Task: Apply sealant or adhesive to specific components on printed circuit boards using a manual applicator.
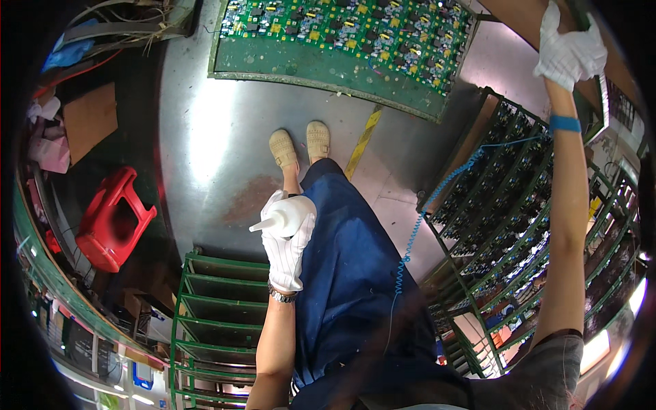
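My left hand point(282, 258), in a white glove, is closed round a white squeeze bottle point(295, 214) in front of my lap. The bottle's pointed nozzle is directed to the left. My right hand point(571, 56), gloved in white too, reaches out to the far right with its fingers apart. It is close to a brown panel point(516, 15); whether it touches the panel I cannot tell. A blue wrist strap point(565, 124) circles my right wrist, and a coiled blue cord point(437, 195) runs from near the rack across to my clothing.
Ahead, a green-topped table point(294, 72) carries many circuit boards point(328, 24). To my right stands a rack point(502, 205) filled with circuit boards. A green metal rack point(222, 294) is at my near left, and a red stool point(113, 219) lies farther left. Yellow tape point(362, 143) marks the floor.
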`<state>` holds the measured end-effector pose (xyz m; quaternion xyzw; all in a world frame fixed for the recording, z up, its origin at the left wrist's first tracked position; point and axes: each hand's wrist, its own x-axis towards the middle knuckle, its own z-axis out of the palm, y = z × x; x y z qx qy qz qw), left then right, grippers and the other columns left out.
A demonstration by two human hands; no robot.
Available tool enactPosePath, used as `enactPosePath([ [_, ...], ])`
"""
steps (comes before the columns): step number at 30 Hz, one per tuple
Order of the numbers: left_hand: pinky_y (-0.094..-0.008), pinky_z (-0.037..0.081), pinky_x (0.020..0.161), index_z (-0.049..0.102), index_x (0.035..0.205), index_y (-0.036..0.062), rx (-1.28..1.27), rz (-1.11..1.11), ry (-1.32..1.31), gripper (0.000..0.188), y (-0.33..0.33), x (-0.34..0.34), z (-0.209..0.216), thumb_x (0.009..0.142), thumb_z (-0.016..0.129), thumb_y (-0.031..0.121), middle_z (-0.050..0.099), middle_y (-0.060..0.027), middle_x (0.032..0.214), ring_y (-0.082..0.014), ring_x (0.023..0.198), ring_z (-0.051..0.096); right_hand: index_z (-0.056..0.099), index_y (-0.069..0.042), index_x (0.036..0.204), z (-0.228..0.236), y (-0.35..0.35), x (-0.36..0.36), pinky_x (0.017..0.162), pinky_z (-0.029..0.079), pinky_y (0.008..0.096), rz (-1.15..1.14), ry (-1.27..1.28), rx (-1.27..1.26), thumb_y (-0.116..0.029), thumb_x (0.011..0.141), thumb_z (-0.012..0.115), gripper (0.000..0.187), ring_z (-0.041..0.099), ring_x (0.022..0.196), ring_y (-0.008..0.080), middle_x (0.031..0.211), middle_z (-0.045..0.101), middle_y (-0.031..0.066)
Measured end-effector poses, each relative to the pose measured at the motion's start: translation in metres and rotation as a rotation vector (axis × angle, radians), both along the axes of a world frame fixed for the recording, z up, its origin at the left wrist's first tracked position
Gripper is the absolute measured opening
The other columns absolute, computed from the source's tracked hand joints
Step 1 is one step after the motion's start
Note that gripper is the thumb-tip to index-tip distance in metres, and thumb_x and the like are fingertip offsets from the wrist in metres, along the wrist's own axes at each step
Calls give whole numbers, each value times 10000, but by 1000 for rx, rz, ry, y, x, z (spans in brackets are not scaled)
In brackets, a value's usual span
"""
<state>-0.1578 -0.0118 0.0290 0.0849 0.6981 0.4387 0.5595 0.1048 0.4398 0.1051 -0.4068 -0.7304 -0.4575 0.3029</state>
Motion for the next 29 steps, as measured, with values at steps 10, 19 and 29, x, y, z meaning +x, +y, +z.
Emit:
enactPosePath([
  [10, -315, 465, 972, 415, 1350, 32, -13, 75, 51, 747, -15, -7, 7, 734, 814, 168, 498, -106, 1227, -182, 1081, 536, 580, -90, 1039, -43, -118, 20, 798, 468, 432, -62, -223, -643, -259, 778, 710, 337, 575, 925, 319, 983, 598, 93],
  [19, -310, 453, 982, 467, 1298, 11, -40, 171, 120, 697, -37, -17, 2, 714, 835, 107, 569, -87, 1180, -171, 1068, 566, 472, -113, 1007, -223, -219, -14, 785, 550, 403, -233, -529, -1459, -266, 695, 808, 483, 580, 1006, 283, 1003, 543, 82],
  [29, -339, 397, 1054, 439, 1359, 36, -137, 70, 402, 726, -66, -53, 0, 767, 806, 243, 545, -118, 1280, -204, 1139, 558, 499, -83, 1059, -315, -235, -54, 804, 522, 472, -110, -383, -1785, -237, 840, 663, 314, 622, 918, 365, 1064, 603, 167],
])
